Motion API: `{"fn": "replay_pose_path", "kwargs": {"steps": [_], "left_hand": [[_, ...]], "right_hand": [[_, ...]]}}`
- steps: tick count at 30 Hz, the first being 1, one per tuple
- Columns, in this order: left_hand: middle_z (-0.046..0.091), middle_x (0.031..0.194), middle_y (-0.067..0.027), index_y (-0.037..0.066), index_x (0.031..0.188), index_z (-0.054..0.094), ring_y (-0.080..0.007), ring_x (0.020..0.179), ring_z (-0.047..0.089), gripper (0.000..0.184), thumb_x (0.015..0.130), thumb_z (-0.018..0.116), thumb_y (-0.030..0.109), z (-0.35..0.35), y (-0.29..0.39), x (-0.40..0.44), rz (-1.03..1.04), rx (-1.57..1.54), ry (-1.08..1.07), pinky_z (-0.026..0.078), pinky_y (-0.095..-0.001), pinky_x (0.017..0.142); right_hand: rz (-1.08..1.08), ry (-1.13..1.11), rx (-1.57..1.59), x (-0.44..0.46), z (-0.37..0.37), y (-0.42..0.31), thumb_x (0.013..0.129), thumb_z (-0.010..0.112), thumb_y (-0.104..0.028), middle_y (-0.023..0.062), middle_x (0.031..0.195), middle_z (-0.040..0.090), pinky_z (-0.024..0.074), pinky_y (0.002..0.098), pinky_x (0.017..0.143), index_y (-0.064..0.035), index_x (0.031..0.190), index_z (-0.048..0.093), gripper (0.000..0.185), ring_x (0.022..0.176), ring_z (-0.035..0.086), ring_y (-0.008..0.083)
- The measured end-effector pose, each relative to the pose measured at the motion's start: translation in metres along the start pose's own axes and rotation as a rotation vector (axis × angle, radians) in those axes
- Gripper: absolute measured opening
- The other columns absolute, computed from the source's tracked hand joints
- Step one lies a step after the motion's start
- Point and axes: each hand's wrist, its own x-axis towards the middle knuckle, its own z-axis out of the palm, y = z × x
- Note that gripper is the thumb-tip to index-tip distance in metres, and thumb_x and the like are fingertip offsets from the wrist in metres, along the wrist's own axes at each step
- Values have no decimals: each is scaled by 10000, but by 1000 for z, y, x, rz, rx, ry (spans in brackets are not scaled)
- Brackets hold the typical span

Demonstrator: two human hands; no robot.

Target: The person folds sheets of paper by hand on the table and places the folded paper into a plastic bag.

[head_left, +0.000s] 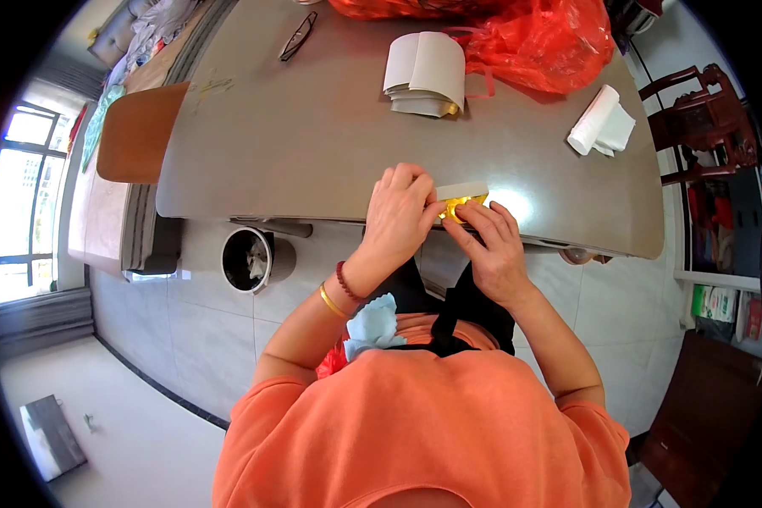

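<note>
A small piece with shiny gold foil [455, 206] and a pale strip [466, 190] along its far side lies at the table's near edge. My left hand [398, 210] is closed at its left end, thumb and fingers pressed together there. The fingertips of my right hand [493, 245] press down on the gold foil from the right, its fingers close together. Farther back on the table stands a stack of curved white sheets [423, 72], with a bit of gold showing at its lower corner.
Red plastic bags [550, 51] lie at the table's back right, a white roll [597, 120] nearer the right edge. Glasses [298, 36] rest at the back left of the table [254, 152]. A bin [247, 259] stands on the floor at left, beside a brown chair [141, 133].
</note>
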Motion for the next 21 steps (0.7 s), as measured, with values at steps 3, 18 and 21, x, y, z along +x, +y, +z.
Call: {"fn": "replay_pose_path", "kwargs": {"steps": [3, 18, 21], "left_hand": [[564, 1060, -82, 76, 864, 604, -308, 958, 531, 168, 790, 735, 151, -1, -2, -4, -9, 107, 65, 422, -415, 828], [643, 903, -64, 109, 936, 658, -290, 923, 586, 202, 789, 736, 225, -23, 1, 29, 4, 251, -279, 443, -415, 814], [646, 872, -64, 110, 923, 655, -300, 912, 588, 196, 782, 725, 229, -22, -7, 38, 48, 237, -353, 448, -424, 791]], "right_hand": [[16, 7, 12, 3, -1, -3, 835, 563, -109, 96, 1227, 609, 393, 469, 1062, -95, 1162, 697, 354, 1195, 561, 253], [115, -74, 227, 47, -17, 15, 759, 672, 0, 87, 1022, 584, 472, 405, 862, -70, 1107, 647, 355, 978, 567, 309], [140, -149, 200, 57, -16, 29, 750, 688, -28, 85, 1032, 586, 469, 417, 867, -64, 1062, 642, 318, 1003, 561, 304]]}}
